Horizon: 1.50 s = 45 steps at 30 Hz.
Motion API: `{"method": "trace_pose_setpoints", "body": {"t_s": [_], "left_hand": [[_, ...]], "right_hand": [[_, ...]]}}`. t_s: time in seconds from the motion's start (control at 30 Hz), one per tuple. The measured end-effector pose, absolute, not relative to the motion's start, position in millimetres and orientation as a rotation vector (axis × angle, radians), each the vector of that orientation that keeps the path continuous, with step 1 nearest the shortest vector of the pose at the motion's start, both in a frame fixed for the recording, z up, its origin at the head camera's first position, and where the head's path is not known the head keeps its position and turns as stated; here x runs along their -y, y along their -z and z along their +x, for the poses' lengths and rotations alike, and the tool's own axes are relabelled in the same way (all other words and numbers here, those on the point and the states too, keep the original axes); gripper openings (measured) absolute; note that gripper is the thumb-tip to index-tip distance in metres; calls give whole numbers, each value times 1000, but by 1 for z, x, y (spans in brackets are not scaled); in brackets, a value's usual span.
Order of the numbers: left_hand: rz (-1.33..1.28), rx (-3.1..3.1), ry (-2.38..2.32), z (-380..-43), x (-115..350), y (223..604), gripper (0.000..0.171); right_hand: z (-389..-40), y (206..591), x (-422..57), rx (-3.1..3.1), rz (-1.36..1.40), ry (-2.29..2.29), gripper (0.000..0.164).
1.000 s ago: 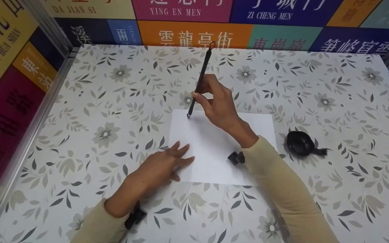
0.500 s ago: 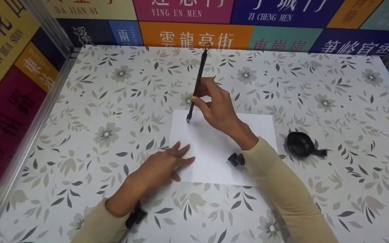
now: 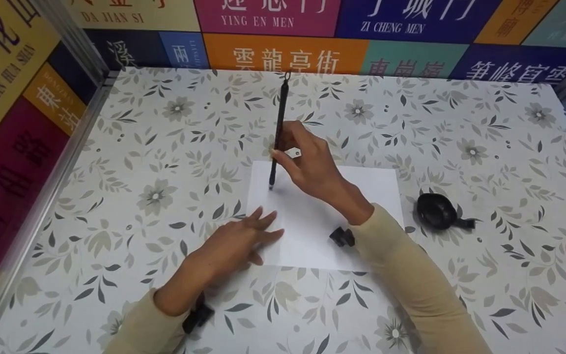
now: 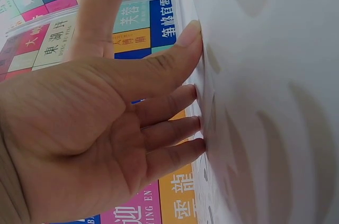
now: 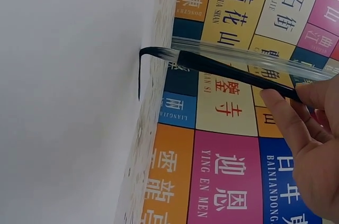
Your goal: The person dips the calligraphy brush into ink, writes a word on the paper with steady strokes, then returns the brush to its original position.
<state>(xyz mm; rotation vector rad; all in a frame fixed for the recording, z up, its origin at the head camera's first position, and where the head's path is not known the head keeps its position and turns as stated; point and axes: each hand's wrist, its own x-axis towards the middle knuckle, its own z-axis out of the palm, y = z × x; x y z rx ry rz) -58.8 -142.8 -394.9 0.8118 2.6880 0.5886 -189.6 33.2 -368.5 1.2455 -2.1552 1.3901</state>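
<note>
My right hand [image 3: 315, 169] pinches a dark writing brush [image 3: 281, 113] between thumb and fingers, its handle standing nearly upright. The brush tip meets the white sheet of paper [image 3: 312, 221] near its upper left. Seen from the right wrist, the bristles [image 5: 159, 52] bend against the paper, and a thin black stroke [image 5: 139, 78] trails from them. My left hand [image 3: 231, 243] lies over the sheet's lower left edge with fingers spread. In the left wrist view the left hand's fingertips [image 4: 193, 124] and thumb touch the surface.
A small black dish with a short handle [image 3: 435, 211] stands right of the paper. The table [image 3: 130, 236] has a leaf-and-flower covering. Colourful panels with lettering [image 3: 283, 54] rise behind it and along the left side.
My right hand has drawn the brush toward me down the sheet's left part, and the handle has come more upright. The left hand stays in place.
</note>
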Motion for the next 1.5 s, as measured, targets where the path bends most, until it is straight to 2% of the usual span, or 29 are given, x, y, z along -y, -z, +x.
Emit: {"method": "trace_pose_setpoints", "body": {"t_s": [0.5,0.87,1.5], "left_hand": [[808,-2692,-590,-59,143,395,67],[763,-2673,-623,-59,142,395,69],[784,-2673,-631,-59,142,396,68]], "right_hand": [[-180,352,-38,2099,1173,-1364,28],[-201,371,-44,2052,1070,-1364,31],[-205,380,-45,2084,1086,-1348,30]]}}
